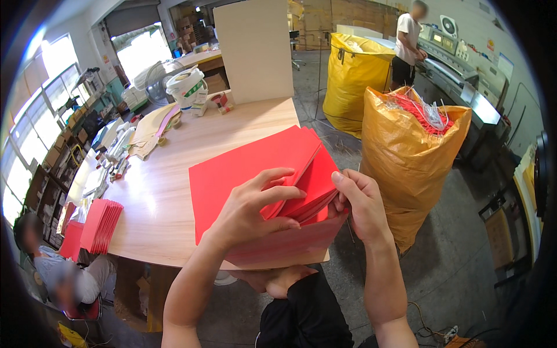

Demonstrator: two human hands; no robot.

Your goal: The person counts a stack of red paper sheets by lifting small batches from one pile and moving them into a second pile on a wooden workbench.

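Observation:
A thick stack of red paper sheets [243,165] lies at the near right edge of the wooden table, its upper sheets fanned and lifted on the right side. Over the lifted edges rests my left hand [252,203], fingers spread and curved, the fingertips touching the sheets. My right hand [362,200] pinches the right corner of the sheets between thumb and fingers; some of those fingers are hidden behind the paper. Below both hands, the side of the stack faces me. Another pile of red folded pieces [101,226] sits at the table's left end.
On the wooden table [156,191] stand a white bucket [187,90], tape rolls and brown paper [148,130]. An orange sack [409,168] of red scraps and a yellow sack [354,81] stand at right. One person [407,43] works at a machine; another [64,272] sits at left.

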